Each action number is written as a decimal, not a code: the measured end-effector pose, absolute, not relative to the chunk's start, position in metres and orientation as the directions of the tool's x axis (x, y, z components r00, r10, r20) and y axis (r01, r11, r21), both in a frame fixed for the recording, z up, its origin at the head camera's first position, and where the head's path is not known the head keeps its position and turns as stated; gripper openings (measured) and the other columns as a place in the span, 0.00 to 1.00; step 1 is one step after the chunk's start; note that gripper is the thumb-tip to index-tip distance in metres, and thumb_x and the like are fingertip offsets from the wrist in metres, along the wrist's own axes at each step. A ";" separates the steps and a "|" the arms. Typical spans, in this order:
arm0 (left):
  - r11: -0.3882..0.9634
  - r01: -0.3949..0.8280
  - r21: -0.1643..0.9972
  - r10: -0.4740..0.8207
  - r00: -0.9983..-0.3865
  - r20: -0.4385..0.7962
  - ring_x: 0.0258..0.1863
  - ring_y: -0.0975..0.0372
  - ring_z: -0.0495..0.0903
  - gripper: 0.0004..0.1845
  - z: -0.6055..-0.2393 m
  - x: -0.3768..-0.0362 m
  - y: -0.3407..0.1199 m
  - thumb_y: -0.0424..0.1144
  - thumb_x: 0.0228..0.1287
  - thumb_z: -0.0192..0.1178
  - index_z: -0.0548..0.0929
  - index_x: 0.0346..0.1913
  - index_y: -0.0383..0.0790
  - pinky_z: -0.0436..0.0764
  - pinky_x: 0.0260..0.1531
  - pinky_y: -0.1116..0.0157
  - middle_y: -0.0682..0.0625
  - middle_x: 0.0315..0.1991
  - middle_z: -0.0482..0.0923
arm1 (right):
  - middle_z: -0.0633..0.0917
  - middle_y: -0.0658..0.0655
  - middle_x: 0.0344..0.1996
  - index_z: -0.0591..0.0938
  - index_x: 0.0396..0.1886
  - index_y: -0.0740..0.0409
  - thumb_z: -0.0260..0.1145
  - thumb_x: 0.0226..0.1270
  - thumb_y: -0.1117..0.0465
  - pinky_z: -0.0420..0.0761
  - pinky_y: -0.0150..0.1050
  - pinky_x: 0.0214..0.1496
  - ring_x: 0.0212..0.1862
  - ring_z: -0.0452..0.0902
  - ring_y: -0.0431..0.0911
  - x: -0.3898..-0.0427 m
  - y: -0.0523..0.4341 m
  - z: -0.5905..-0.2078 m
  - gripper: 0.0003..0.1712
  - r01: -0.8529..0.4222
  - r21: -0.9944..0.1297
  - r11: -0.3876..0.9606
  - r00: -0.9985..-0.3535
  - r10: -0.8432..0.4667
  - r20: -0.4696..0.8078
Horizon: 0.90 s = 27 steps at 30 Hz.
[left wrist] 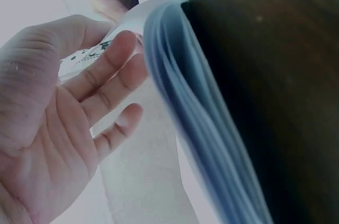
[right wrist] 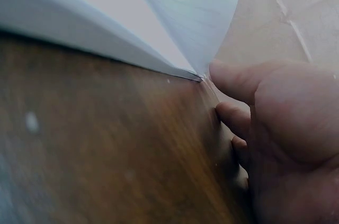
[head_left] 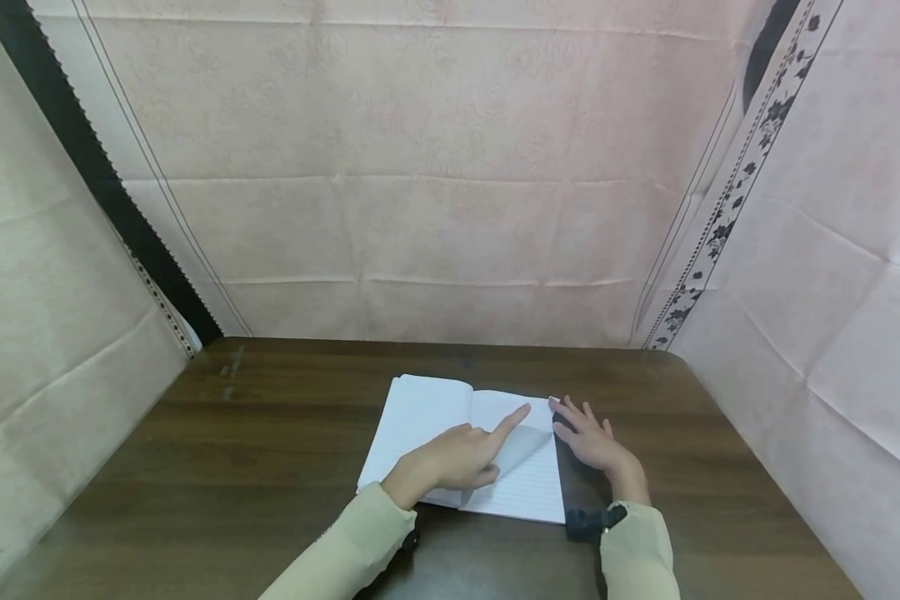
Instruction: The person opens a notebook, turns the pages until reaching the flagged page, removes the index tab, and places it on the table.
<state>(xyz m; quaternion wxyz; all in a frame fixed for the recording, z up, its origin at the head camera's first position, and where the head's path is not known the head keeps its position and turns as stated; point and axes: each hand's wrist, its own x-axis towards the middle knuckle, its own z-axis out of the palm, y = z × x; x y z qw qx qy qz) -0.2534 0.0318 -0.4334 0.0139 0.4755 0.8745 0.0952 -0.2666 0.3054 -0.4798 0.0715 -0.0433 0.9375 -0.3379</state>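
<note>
A: The notebook [head_left: 465, 446] lies open near the middle of the table [head_left: 255, 450], a little toward its near edge, with its spine running from the near edge toward the far edge. The lined pages face up.

B: And the hands?

A: The left hand [head_left: 450, 458] lies across the lower pages, index finger stretched out toward the far right corner of the notebook, the other fingers loosely bent. One loose page [head_left: 528, 446] arches up just beside that fingertip. From the left wrist view the palm is spread, and the fingers [left wrist: 106, 75] rest against the curved paper rather than closing round it.

B: So its grip has hold of nothing?

A: As far as I can see, it only touches the sheet. The right hand [head_left: 588, 442] rests on the table just off the notebook's right edge, fingers fairly straight, tips meeting the far right corner of the pages. The right wrist view shows the thumb [right wrist: 233, 81] touching that corner where the lifted page [right wrist: 196, 17] rises from the stack; whether it pinches the paper I cannot tell.

B: Which hand is nearer the lifted page?

A: Both touch it: the left from over the spine side, the right from the outer edge. The page lies between them.

B: Anything else?

A: Pale pink cloth [head_left: 420, 167] hangs behind the table's far edge and along both sides.
</note>
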 end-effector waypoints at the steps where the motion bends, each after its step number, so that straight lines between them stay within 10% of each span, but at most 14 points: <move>1: 0.527 0.831 0.179 0.832 -0.547 0.089 0.13 0.69 0.64 0.53 -0.433 -0.254 0.032 0.37 0.67 0.62 0.33 0.80 0.48 0.69 0.25 0.70 0.60 0.16 0.68 | 0.49 0.66 0.78 0.59 0.79 0.51 0.49 0.80 0.48 0.25 0.69 0.68 0.77 0.28 0.67 -0.266 0.305 -0.480 0.33 -0.029 -0.641 0.767 -0.986 -0.126 -0.106; 12: 0.444 0.809 0.386 0.839 -0.526 0.136 0.14 0.70 0.64 0.54 -0.424 -0.266 0.018 0.33 0.63 0.64 0.40 0.80 0.63 0.69 0.20 0.72 0.60 0.16 0.69 | 0.47 0.66 0.78 0.58 0.80 0.51 0.48 0.81 0.47 0.24 0.69 0.69 0.77 0.27 0.67 -0.264 0.304 -0.479 0.33 -0.019 -0.650 0.760 -0.987 -0.119 -0.111; 21: 0.462 0.748 0.477 0.836 -0.547 0.048 0.17 0.69 0.65 0.39 -0.407 -0.274 -0.007 0.35 0.63 0.65 0.66 0.74 0.64 0.69 0.24 0.70 0.59 0.16 0.67 | 0.47 0.67 0.79 0.64 0.78 0.51 0.62 0.72 0.45 0.27 0.70 0.69 0.77 0.28 0.68 -0.260 0.303 -0.477 0.39 -0.055 -0.651 0.757 -0.983 -0.155 -0.098; 27: 0.458 0.710 0.535 0.832 -0.554 0.023 0.15 0.71 0.71 0.35 -0.396 -0.279 -0.024 0.31 0.61 0.66 0.72 0.70 0.60 0.74 0.29 0.70 0.57 0.35 0.77 | 0.47 0.67 0.78 0.65 0.77 0.50 0.63 0.71 0.45 0.27 0.71 0.68 0.77 0.29 0.69 -0.260 0.304 -0.475 0.38 -0.070 -0.646 0.760 -0.982 -0.165 -0.089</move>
